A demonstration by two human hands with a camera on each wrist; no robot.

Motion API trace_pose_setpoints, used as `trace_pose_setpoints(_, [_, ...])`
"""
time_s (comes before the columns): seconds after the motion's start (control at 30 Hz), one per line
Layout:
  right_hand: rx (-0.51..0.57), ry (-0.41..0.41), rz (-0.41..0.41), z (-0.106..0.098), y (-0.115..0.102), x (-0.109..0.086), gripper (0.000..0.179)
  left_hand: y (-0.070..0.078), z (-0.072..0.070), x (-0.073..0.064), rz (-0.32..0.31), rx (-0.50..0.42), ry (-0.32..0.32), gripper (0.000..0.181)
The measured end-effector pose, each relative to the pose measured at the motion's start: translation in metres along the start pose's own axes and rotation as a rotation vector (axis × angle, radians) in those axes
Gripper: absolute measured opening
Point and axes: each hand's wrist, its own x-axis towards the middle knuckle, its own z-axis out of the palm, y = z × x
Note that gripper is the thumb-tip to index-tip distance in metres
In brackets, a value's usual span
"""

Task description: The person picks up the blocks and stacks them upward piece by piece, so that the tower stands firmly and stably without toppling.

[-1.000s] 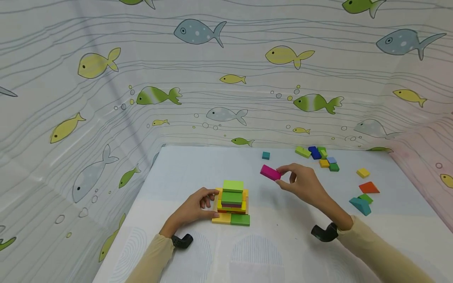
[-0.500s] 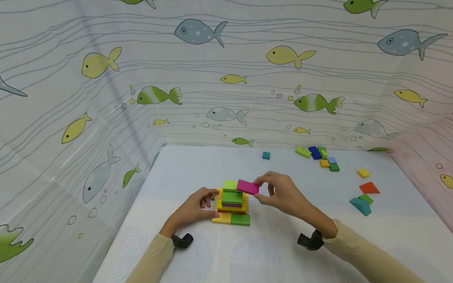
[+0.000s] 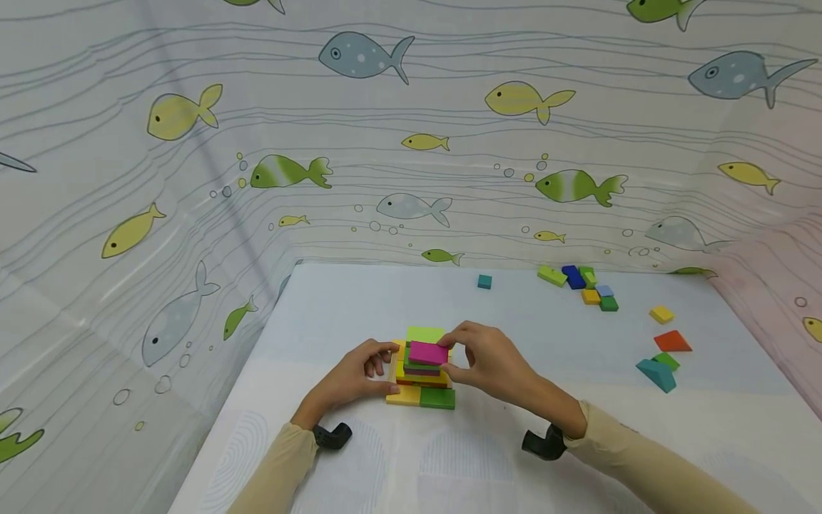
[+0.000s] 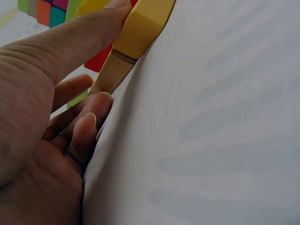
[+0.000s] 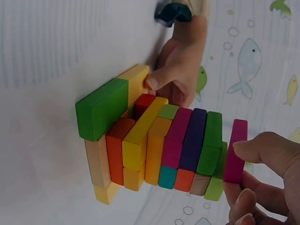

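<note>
Fish-print backdrop [image 3: 359, 171] rises behind the white table [image 3: 347, 300]. Block stack [image 5: 154, 145] stands on the table, between the hands. Left hand [image 3: 349, 375] grips it low on its left side, spanning front to back. Right hand [image 3: 491, 357] pinches the magenta block [image 3: 428, 353] by its right end, over the stack's top; can't tell if they touch. Teal block [image 3: 484, 282] sits near the table's far edge, well apart from the stack.
</note>
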Motion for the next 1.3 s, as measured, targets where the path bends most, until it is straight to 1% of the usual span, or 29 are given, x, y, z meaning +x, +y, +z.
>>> trace_pose_setpoints(0.03, [-0.010, 0.005, -0.004, 0.001, -0.001, 0.000, 0.031, 0.000, 0.000, 0.000, 0.001, 0.000, 0.000, 0.068])
trace_pose_setpoints(0.1, [-0.024, 0.011, -0.009, 0.003, -0.002, 0.001, 0.031, -0.003, 0.000, 0.001, 0.004, 0.008, 0.001, 0.068])
trace_pose_setpoints(0.23, [-0.049, 0.017, 0.002, 0.006, -0.003, 0.001, 0.033, -0.022, 0.003, 0.004, 0.005, 0.038, 0.004, 0.070])
trace_pose_setpoints(0.33, [-0.055, 0.025, 0.022, 0.008, -0.004, 0.002, 0.034, -0.030, 0.003, 0.006, 0.002, 0.039, -0.005, 0.070])
trace_pose_setpoints(0.47, [-0.038, 0.034, 0.032, 0.009, -0.004, 0.003, 0.033, -0.032, 0.001, 0.006, -0.002, 0.030, -0.021, 0.071])
trace_pose_setpoints(0.53, [-0.021, 0.036, 0.024, 0.009, -0.002, 0.003, 0.034, -0.032, 0.001, 0.006, -0.002, 0.034, -0.028, 0.071])
trace_pose_setpoints(0.6, [0.000, 0.047, 0.014, 0.008, 0.003, 0.003, 0.033, -0.031, 0.000, 0.006, 0.000, 0.044, -0.032, 0.071])
trace_pose_setpoints(0.7, [0.024, 0.084, -0.004, 0.006, 0.015, 0.004, 0.030, -0.030, 0.000, 0.006, 0.001, 0.060, -0.034, 0.072])
trace_pose_setpoints(0.77, [0.026, 0.116, 0.005, 0.002, 0.028, 0.006, 0.028, -0.030, 0.000, 0.006, 0.005, 0.066, -0.033, 0.073])
trace_pose_setpoints(0.83, [0.016, 0.142, 0.037, -0.002, 0.046, 0.007, 0.026, -0.029, -0.001, 0.006, 0.010, 0.069, -0.032, 0.073])
trace_pose_setpoints(0.9, [-0.005, 0.153, 0.096, -0.008, 0.066, 0.008, 0.028, -0.029, -0.001, 0.005, 0.015, 0.068, -0.032, 0.073])
trace_pose_setpoints(1.0, [-0.038, 0.165, 0.207, -0.016, 0.104, 0.006, 0.030, -0.029, -0.001, 0.005, 0.018, 0.064, -0.029, 0.073])
trace_pose_setpoints(1.07, [-0.057, 0.176, 0.275, -0.023, 0.131, 0.001, 0.031, -0.030, 0.000, 0.005, 0.016, 0.063, -0.028, 0.072])
trace_pose_setpoints(1.17, [-0.080, 0.213, 0.357, -0.035, 0.171, -0.010, 0.032, -0.029, 0.000, 0.005, 0.011, 0.064, -0.028, 0.072])
trace_pose_setpoints(1.3, [-0.101, 0.265, 0.448, -0.055, 0.209, -0.028, 0.036, -0.027, -0.001, 0.005, 0.002, 0.059, -0.032, 0.072])
